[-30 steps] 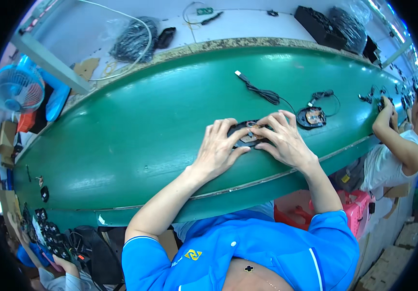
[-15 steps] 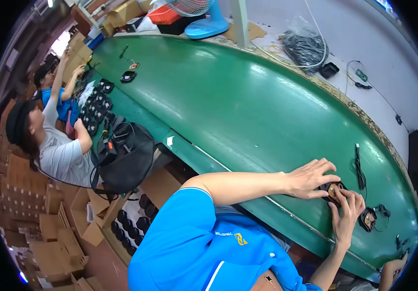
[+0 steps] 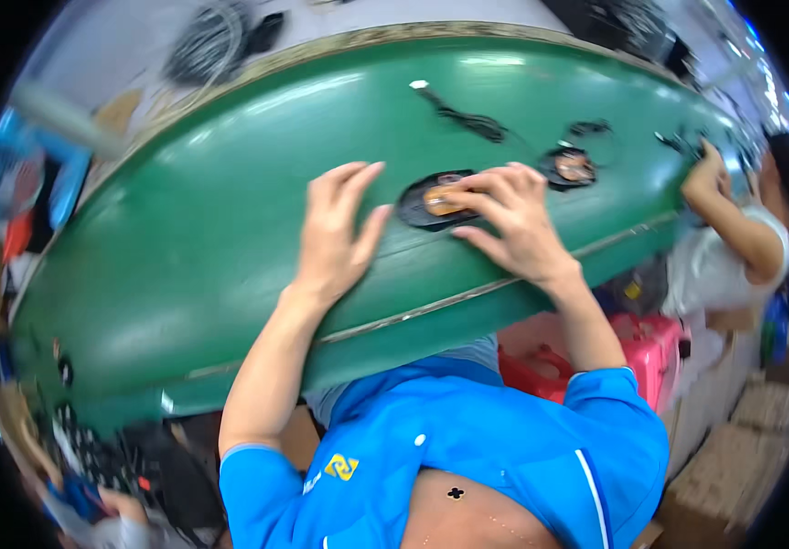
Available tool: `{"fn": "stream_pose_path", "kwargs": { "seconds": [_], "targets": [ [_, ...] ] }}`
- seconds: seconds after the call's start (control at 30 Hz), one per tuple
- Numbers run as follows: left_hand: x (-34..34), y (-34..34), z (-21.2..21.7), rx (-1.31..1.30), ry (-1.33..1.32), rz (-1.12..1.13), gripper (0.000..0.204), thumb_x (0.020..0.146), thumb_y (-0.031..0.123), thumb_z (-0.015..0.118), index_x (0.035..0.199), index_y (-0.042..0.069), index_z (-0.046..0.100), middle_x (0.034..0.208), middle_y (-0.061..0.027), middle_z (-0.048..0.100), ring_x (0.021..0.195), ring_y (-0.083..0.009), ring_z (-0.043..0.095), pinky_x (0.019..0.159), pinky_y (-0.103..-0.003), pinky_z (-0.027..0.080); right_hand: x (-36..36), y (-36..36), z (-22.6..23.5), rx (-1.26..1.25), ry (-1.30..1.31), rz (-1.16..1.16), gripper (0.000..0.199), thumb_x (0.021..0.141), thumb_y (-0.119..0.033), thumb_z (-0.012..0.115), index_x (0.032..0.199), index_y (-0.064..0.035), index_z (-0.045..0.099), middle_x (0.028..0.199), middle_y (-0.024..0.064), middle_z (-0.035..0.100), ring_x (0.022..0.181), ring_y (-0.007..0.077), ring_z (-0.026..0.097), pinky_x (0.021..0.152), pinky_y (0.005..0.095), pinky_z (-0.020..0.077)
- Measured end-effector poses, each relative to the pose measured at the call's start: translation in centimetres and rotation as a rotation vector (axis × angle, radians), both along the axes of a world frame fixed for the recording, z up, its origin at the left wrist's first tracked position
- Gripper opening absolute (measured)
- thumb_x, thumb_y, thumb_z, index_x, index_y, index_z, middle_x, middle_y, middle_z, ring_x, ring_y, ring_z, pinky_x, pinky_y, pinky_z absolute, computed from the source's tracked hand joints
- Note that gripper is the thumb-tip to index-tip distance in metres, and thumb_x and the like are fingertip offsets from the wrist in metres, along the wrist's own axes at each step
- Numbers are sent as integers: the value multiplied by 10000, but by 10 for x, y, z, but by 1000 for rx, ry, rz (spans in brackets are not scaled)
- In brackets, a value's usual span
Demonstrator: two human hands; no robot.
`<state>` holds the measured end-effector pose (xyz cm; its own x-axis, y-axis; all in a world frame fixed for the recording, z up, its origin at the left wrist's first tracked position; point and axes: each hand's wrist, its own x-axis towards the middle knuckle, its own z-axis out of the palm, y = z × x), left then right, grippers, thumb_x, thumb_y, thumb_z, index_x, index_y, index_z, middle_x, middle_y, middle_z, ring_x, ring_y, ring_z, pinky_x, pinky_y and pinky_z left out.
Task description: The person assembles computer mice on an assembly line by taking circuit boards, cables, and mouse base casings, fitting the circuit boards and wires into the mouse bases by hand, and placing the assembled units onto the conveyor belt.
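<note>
On the green work surface in front of me sits a black oval shell [image 3: 413, 209] with an orange circuit board [image 3: 438, 200] in it; it looks like the base of a computer mouse. My right hand [image 3: 518, 220] grips it from the right, fingertips bent over the board and thumb by the near edge. To the left of the shell, my left hand [image 3: 335, 229] hovers with thumb and fingers spread, holding nothing. Both hands are slightly blurred.
A second black shell with a copper-coloured board [image 3: 570, 168] lies to the right. Beyond it is a coiled black cable [image 3: 472, 123]. Another person [image 3: 733, 220] works at the far right. A pink crate [image 3: 646, 352] stands below the table edge.
My view has swung to the right, bringing the other worker and the pink crate into sight. My left hand has come away from the shell; my right hand remains on it.
</note>
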<state>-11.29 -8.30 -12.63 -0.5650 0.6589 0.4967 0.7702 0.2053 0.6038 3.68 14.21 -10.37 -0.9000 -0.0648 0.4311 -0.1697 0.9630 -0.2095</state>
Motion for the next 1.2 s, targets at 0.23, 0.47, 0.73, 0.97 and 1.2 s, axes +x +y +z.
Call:
{"fn": "stream_pose_path", "kwargs": {
  "seconds": [0.23, 0.47, 0.73, 0.97, 1.2],
  "targets": [
    [-8, -1, 11, 12, -113, -10, 416, 912, -13, 665, 1324, 43, 645, 1279, -136, 617, 1128, -287, 608, 982, -374, 498, 11, -44, -3, -136, 182, 201, 183, 846, -146, 759, 1022, -123, 717, 1103, 28, 642, 970, 240, 611, 925, 398, 473],
    [-25, -60, 6, -3, -120, 123, 315, 997, -23, 554, 1297, 4, 646, 1178, -129, 639, 950, -221, 610, 838, -318, 519, -52, -138, -20, -105, 397, 747, 130, 731, -229, 656, 692, -172, 546, 829, 62, 541, 816, 249, 526, 734, 411, 399],
    [-29, -76, 7, 125, -331, 134, 299, 998, -75, 481, 1230, -6, 657, 1116, -134, 636, 844, -183, 562, 723, -289, 492, -60, -184, -62, -285, 270, 963, 163, 861, -205, 674, 730, -163, 587, 797, 58, 542, 778, 285, 520, 682, 422, 398],
    [-23, -73, 8, 73, -325, -25, 218, 1015, -7, 411, 1034, 45, 622, 926, -50, 594, 706, -117, 452, 623, -244, 389, -67, -193, -81, -670, 166, 785, 96, 902, -192, 699, 826, -154, 655, 768, 48, 571, 752, 281, 541, 657, 402, 411],
    [-29, -107, 3, -31, -733, -176, 241, 1040, 111, 590, 1252, 69, 697, 1086, -154, 689, 865, -250, 659, 793, -350, 561, -65, -189, -89, -689, 182, 727, 102, 930, -193, 687, 843, -144, 662, 766, 41, 603, 762, 268, 563, 652, 386, 424]
  ]
}}
